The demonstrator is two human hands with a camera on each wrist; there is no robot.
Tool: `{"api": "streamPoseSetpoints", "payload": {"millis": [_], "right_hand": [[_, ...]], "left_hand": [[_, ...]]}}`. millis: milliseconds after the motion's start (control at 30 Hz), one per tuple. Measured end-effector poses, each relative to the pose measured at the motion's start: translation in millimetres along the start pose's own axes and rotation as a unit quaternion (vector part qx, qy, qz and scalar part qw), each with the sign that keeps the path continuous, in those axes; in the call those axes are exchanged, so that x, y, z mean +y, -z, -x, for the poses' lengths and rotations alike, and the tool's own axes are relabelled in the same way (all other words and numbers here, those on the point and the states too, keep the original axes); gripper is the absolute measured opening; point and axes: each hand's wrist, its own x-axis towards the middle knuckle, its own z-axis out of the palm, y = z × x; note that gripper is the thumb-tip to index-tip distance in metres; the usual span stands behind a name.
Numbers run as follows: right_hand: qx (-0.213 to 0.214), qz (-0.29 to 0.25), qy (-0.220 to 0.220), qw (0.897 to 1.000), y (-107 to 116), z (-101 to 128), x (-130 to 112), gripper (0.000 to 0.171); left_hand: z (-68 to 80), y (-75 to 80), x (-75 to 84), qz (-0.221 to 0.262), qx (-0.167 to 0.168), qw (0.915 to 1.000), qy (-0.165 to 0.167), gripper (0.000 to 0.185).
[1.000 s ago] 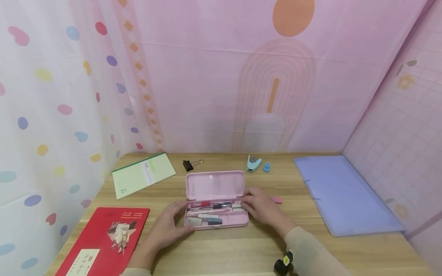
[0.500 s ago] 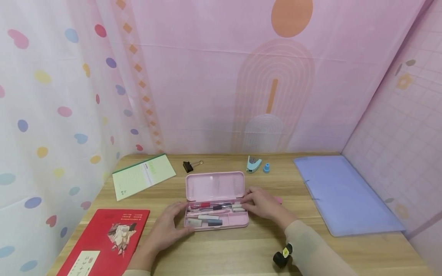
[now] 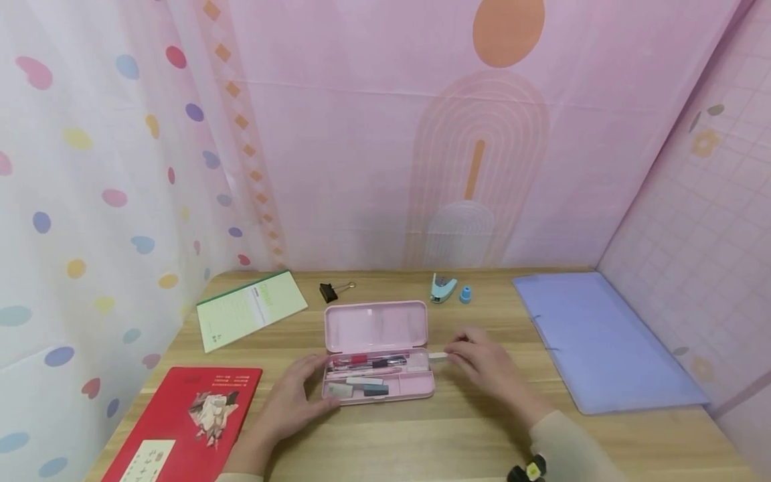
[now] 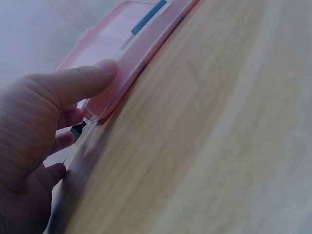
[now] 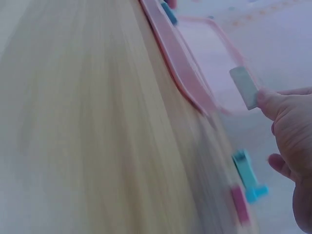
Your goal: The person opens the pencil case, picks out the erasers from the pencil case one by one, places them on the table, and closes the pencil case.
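Note:
A pink pencil case (image 3: 415, 385) stands with its lid (image 3: 376, 326) raised. My left hand (image 3: 295, 391) holds its left end, thumb on the front rim and fingers round the side. Inside lie several pens (image 3: 367, 362), a white stick-like piece (image 3: 364, 381), a dark blue block (image 3: 376, 389) and a pale block (image 3: 340, 389). Just beyond the case's right end, my right hand (image 3: 482, 365) pinches a pale, flat eraser (image 5: 243, 87) between thumb and fingers, its free end pointing toward the case.
Behind the case are a black binder clip (image 3: 328, 292), a light blue stapler (image 3: 443, 289) and a small blue object (image 3: 466, 294). A pink block (image 5: 240, 204) lies near my right hand. Green notepad (image 3: 253, 310) and red booklet (image 3: 199, 415) lie left, a blue folder (image 3: 608, 341) right.
My right hand has moved right, out of the pencil case's right end, with the eraser pinched in its fingers. The left hand stays on the case.

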Motion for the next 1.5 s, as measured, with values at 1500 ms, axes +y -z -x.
{"api": "streamPoseSetpoints", "payload": {"millis": [1500], "right_hand": [[-0.115, -0.045, -0.092, 0.988, 6.9, 5.2, -16.6, 0.023]], "left_hand": [[-3.6, 6.2, 12.1, -0.11, -0.012, 0.9915, -0.069, 0.088]]}}
